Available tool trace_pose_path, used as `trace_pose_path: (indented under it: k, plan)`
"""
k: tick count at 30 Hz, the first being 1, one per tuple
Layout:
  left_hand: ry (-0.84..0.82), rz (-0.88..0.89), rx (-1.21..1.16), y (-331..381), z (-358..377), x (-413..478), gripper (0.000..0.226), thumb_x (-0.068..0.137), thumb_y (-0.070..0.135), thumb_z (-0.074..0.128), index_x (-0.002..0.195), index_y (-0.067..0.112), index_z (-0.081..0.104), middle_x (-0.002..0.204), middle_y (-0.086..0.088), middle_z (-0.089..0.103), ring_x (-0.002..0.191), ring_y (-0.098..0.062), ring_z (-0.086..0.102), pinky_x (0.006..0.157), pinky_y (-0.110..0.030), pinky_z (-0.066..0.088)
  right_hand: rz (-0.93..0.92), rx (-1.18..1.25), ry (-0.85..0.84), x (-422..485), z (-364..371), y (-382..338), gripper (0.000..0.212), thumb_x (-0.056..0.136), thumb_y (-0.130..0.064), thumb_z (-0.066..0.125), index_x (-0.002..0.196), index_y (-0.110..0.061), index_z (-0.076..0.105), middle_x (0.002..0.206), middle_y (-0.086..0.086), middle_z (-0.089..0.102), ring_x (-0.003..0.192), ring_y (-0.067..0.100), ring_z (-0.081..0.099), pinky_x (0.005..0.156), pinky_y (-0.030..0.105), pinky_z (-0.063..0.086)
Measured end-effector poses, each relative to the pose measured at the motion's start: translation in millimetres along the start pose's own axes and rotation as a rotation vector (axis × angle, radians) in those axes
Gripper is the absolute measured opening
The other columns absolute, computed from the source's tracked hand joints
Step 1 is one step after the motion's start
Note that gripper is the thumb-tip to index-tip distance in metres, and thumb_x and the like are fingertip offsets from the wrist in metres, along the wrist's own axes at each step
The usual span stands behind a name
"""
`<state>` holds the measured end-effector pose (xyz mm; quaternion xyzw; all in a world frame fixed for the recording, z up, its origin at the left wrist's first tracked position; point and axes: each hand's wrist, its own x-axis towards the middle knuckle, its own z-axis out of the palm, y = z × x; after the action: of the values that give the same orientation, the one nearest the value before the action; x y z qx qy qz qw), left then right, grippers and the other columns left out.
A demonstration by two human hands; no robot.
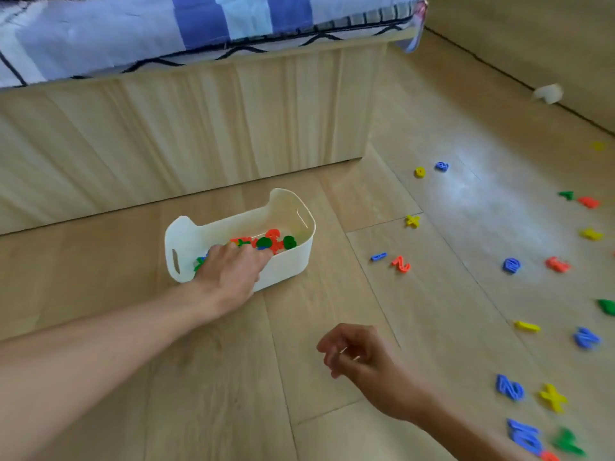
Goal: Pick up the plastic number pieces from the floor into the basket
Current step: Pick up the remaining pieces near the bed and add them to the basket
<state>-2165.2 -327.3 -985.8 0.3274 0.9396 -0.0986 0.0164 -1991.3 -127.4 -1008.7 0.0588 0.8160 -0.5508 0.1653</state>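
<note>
Pale wood-plank floor (233, 377) fills the view, with the wooden side of a bed (199, 128) at the back and blue-and-white patchwork bedding (133, 28) on top of it. A white plastic basket (294, 261) with slot handles stands on the floor just in front of the bed. Orange, green and blue number pieces (273, 241) lie in it.

The left hand (229, 274) reaches palm-down over the basket's near wall. Its fingers are stretched forward and relaxed above the pieces inside, and nothing shows in them. The right hand (362, 361) hovers low over bare floor, well apart from the basket. Its fingers hang loosely curled and hold nothing.

More pieces are scattered on the floor to the right. An orange 2 (401, 264) lies just beside a blue minus sign (378, 256), with a yellow cross (412, 221) beyond them. Farther back, a yellow piece (420, 172) lies near a blue piece (442, 166). Near the right edge lie a blue 2 (510, 388), a second yellow cross (552, 398) and others too blurred to read. A small white object (549, 93) sits by the far wall.
</note>
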Motion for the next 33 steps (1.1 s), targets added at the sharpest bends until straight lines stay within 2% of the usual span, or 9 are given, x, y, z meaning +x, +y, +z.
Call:
trace_pose_path:
  k: [11, 13, 16, 20, 23, 25, 29, 31, 33]
  plan:
    - [0.081, 0.053, 0.078, 53.3, 10.6, 112.5, 0.010, 0.090, 0.017, 0.058, 0.088, 0.022, 0.050, 0.083, -0.001, 0.065, 0.068, -0.025, 0.052, 0.056, -0.034, 0.029, -0.005, 0.077, 0.128, 2.6, -67.6, 41.8, 0.019, 0.088, -0.016, 0.058, 0.089, -0.030, 0.071, 0.084, -0.003, 0.070, 0.075, 0.012, 0.069, 0.073, 0.032, 0.056]
    - [0.028, 0.046, 0.102, 53.8, 6.3, 117.3, 0.010, 0.090, 0.024, 0.060, 0.088, 0.021, 0.050, 0.079, 0.000, 0.062, 0.065, -0.024, 0.047, 0.055, -0.033, 0.028, -0.001, 0.064, 0.116, 4.6, -75.6, 42.1, 0.017, 0.089, -0.019, 0.057, 0.091, -0.031, 0.070, 0.084, -0.006, 0.069, 0.076, 0.009, 0.069, 0.072, 0.028, 0.055]
    - [-0.038, 0.059, 0.131, 57.7, -19.5, 117.8, 0.031, 0.086, 0.047, 0.062, 0.084, 0.022, 0.044, 0.074, 0.002, 0.056, 0.068, -0.023, 0.051, 0.055, -0.031, 0.030, 0.021, 0.059, 0.102, 2.8, -92.0, 34.4, 0.016, 0.091, -0.021, 0.057, 0.094, -0.031, 0.069, 0.083, -0.006, 0.069, 0.078, 0.010, 0.069, 0.075, 0.034, 0.057]
    - [0.055, 0.307, 0.211, 76.5, -66.4, 126.4, 0.032, 0.087, 0.045, 0.053, 0.103, 0.018, 0.054, 0.100, 0.000, 0.059, 0.093, -0.023, 0.054, 0.057, -0.033, 0.037, 0.045, 0.021, 0.171, 5.0, -122.2, 23.3, 0.018, 0.091, -0.017, 0.055, 0.096, -0.029, 0.067, 0.080, -0.003, 0.068, 0.076, 0.012, 0.068, 0.077, 0.045, 0.057]
    - [0.037, 0.587, 0.085, 97.3, -87.6, 127.5, 0.024, 0.084, 0.038, 0.051, 0.097, 0.017, 0.056, 0.094, 0.000, 0.057, 0.089, -0.020, 0.051, 0.066, -0.032, 0.045, 0.062, 0.021, 0.241, 19.2, -139.4, 18.8, 0.020, 0.093, -0.014, 0.053, 0.102, -0.025, 0.066, 0.082, 0.000, 0.066, 0.077, 0.018, 0.066, 0.076, 0.046, 0.057]
    - [-0.063, 0.663, -0.007, 110.8, -86.5, 127.5, 0.024, 0.084, 0.037, 0.051, 0.097, 0.018, 0.054, 0.094, 0.001, 0.053, 0.085, -0.018, 0.048, 0.067, -0.033, 0.047, 0.059, 0.045, 0.295, 33.6, -148.5, 20.2, 0.020, 0.093, -0.009, 0.053, 0.104, -0.019, 0.066, 0.084, 0.005, 0.066, 0.075, 0.024, 0.064, 0.073, 0.046, 0.056]
    - [-0.274, 0.532, -0.100, 143.2, -49.5, 139.2, 0.036, 0.090, 0.034, 0.049, 0.120, 0.016, 0.044, 0.110, -0.006, 0.046, 0.097, -0.024, 0.048, 0.077, -0.037, 0.046, 0.074, 0.040, 0.398, 55.8, -166.1, 34.2, 0.020, 0.091, -0.006, 0.055, 0.103, -0.017, 0.066, 0.081, 0.002, 0.066, 0.072, 0.019, 0.063, 0.068, 0.034, 0.054]
    - [-0.340, 0.416, -0.113, 161.2, -25.3, 153.2, 0.045, 0.091, 0.026, 0.050, 0.133, 0.017, 0.034, 0.125, -0.009, 0.039, 0.107, -0.028, 0.044, 0.085, -0.042, 0.045, 0.123, 0.021, 0.397, 51.6, -178.7, 45.4, 0.020, 0.093, -0.009, 0.054, 0.107, -0.019, 0.063, 0.085, -0.002, 0.064, 0.075, 0.018, 0.063, 0.073, 0.038, 0.056]
    - [-0.338, 0.337, -0.107, 173.0, -5.4, 166.4, 0.055, 0.091, 0.017, 0.052, 0.139, 0.020, 0.027, 0.134, -0.010, 0.032, 0.114, -0.030, 0.039, 0.078, -0.041, 0.044, 0.163, -0.049, 0.383, 34.4, -195.8, 53.0, 0.021, 0.093, -0.008, 0.055, 0.109, -0.019, 0.062, 0.088, -0.004, 0.062, 0.078, 0.021, 0.063, 0.077, 0.045, 0.055]
